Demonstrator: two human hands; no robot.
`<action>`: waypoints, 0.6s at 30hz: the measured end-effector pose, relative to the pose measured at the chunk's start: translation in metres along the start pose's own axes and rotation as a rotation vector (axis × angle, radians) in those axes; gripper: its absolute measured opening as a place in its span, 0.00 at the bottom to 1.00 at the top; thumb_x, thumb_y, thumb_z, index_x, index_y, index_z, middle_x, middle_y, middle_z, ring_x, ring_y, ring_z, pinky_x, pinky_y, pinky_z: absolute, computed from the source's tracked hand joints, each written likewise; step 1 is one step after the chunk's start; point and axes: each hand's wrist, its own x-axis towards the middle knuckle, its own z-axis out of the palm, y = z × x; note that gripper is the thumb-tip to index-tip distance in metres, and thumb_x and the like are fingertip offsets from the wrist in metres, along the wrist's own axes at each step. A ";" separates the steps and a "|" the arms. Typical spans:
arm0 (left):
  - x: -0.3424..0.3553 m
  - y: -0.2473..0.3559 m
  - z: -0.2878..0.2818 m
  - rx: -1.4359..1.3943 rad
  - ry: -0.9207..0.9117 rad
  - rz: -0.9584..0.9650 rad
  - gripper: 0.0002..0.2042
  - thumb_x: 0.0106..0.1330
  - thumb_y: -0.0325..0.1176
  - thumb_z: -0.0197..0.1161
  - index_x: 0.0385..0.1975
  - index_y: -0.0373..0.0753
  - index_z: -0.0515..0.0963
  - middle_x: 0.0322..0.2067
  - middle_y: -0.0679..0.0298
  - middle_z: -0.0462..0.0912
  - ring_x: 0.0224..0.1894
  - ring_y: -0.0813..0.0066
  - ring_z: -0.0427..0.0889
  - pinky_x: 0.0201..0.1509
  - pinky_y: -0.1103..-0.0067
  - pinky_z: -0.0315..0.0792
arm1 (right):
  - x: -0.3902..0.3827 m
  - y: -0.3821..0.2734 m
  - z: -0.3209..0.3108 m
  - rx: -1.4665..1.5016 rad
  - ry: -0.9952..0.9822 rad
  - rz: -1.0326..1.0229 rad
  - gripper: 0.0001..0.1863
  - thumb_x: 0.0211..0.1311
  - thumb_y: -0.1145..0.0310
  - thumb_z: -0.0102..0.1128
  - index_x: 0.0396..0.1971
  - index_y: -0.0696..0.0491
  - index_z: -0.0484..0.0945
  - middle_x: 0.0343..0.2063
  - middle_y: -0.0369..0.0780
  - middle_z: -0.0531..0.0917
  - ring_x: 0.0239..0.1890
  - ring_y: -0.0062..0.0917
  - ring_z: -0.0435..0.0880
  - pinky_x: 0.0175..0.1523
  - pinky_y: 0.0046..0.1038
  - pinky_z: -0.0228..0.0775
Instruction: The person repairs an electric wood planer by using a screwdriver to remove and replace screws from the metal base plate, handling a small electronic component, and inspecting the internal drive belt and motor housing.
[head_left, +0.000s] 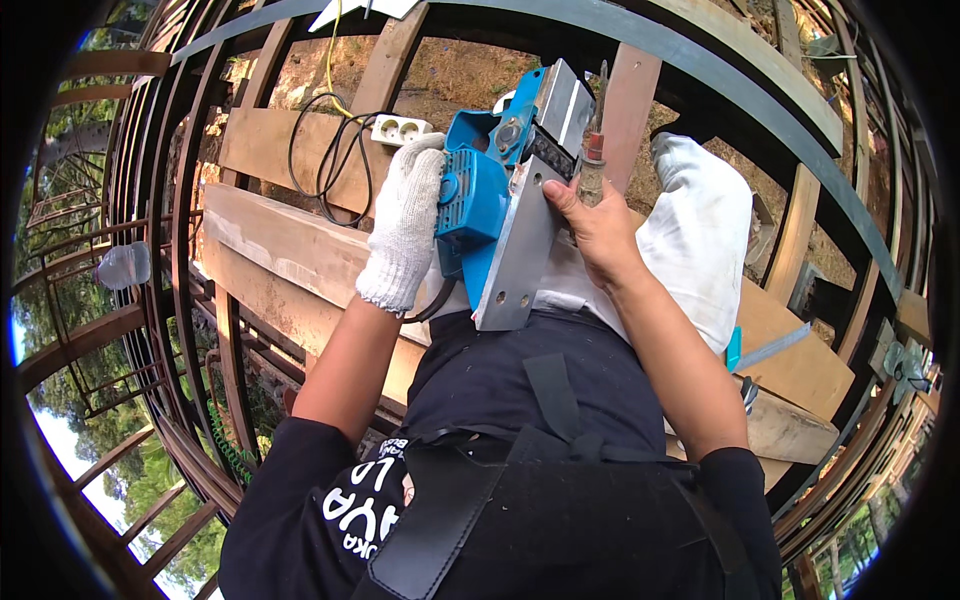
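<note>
A blue electric planer (pixel 478 195) rests on my lap, tipped on its side so its flat metal sole (pixel 512 250) faces right. The cutter opening, with its dark drum, shows between the two sole plates. My left hand (pixel 408 205), in a white knitted glove, is closed against the blue housing and steadies it. In my bare right hand (pixel 598 225) is a screwdriver (pixel 595 150) with a worn handle and a red collar, its shaft pointing up and away. My right thumb lies against the edge of the sole.
A white socket strip (pixel 400 130) with a coiled black cord (pixel 330 160) lies on wooden planks (pixel 290 235) at the left. A teal-handled blade (pixel 765 347) lies on boards by my right leg. Gaps show between planks. A curved metal beam (pixel 690 70) runs across the far side.
</note>
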 end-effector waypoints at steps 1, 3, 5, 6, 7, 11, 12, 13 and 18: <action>-0.005 -0.017 -0.013 0.003 -0.037 -0.012 0.20 0.81 0.39 0.48 0.64 0.35 0.72 0.57 0.59 0.80 0.54 0.70 0.82 0.61 0.72 0.74 | 0.006 -0.002 0.001 0.016 -0.021 0.015 0.21 0.62 0.57 0.76 0.46 0.54 0.79 0.38 0.33 0.84 0.41 0.17 0.80 0.50 0.23 0.72; -0.019 -0.013 -0.028 0.197 -0.091 -0.036 0.19 0.82 0.39 0.46 0.64 0.35 0.72 0.58 0.58 0.80 0.54 0.72 0.82 0.61 0.73 0.74 | 0.014 -0.007 -0.003 0.005 -0.050 0.030 0.21 0.61 0.56 0.76 0.45 0.53 0.79 0.37 0.33 0.83 0.40 0.17 0.79 0.48 0.22 0.71; -0.035 -0.010 -0.035 0.272 -0.144 -0.056 0.19 0.77 0.39 0.53 0.62 0.37 0.74 0.59 0.53 0.79 0.62 0.64 0.78 0.68 0.67 0.68 | 0.018 -0.010 -0.002 0.032 -0.108 0.042 0.21 0.58 0.55 0.78 0.41 0.52 0.78 0.35 0.33 0.82 0.38 0.16 0.78 0.44 0.22 0.70; -0.041 -0.008 -0.040 0.273 -0.146 -0.056 0.19 0.77 0.39 0.53 0.62 0.37 0.74 0.59 0.53 0.79 0.62 0.64 0.78 0.68 0.67 0.68 | 0.020 -0.010 -0.001 0.033 -0.107 0.042 0.21 0.58 0.55 0.78 0.41 0.52 0.78 0.35 0.33 0.82 0.38 0.16 0.78 0.44 0.22 0.70; -0.045 -0.004 -0.046 0.598 -0.286 0.174 0.22 0.71 0.40 0.59 0.61 0.36 0.74 0.59 0.53 0.77 0.61 0.64 0.77 0.67 0.68 0.69 | 0.023 -0.010 0.000 0.028 -0.118 0.049 0.21 0.58 0.55 0.78 0.42 0.52 0.78 0.35 0.33 0.82 0.38 0.16 0.78 0.44 0.22 0.71; -0.040 0.015 -0.030 1.106 -0.523 0.485 0.33 0.52 0.41 0.72 0.60 0.37 0.74 0.62 0.47 0.71 0.65 0.47 0.68 0.70 0.59 0.62 | 0.029 -0.011 0.000 -0.022 -0.113 0.061 0.24 0.58 0.54 0.78 0.45 0.53 0.78 0.37 0.34 0.83 0.40 0.18 0.80 0.46 0.23 0.72; -0.045 0.006 -0.021 1.101 -0.428 0.512 0.34 0.52 0.42 0.73 0.60 0.37 0.73 0.60 0.48 0.73 0.64 0.46 0.70 0.69 0.57 0.64 | 0.031 -0.009 0.001 -0.019 -0.112 0.061 0.24 0.58 0.54 0.78 0.45 0.53 0.78 0.37 0.34 0.83 0.40 0.18 0.80 0.46 0.23 0.72; -0.051 0.000 -0.013 1.095 -0.326 0.532 0.34 0.53 0.44 0.73 0.60 0.38 0.72 0.59 0.49 0.76 0.64 0.46 0.72 0.68 0.56 0.66 | 0.033 -0.006 0.002 -0.027 -0.130 0.065 0.26 0.59 0.54 0.78 0.47 0.54 0.78 0.39 0.35 0.83 0.41 0.19 0.81 0.47 0.24 0.73; -0.035 -0.044 -0.006 -0.491 -0.203 -0.358 0.24 0.77 0.48 0.52 0.65 0.40 0.66 0.59 0.53 0.76 0.59 0.58 0.81 0.61 0.63 0.79 | 0.040 -0.008 0.010 -0.329 -0.094 -0.055 0.28 0.61 0.51 0.75 0.49 0.59 0.78 0.41 0.38 0.85 0.44 0.22 0.82 0.50 0.29 0.74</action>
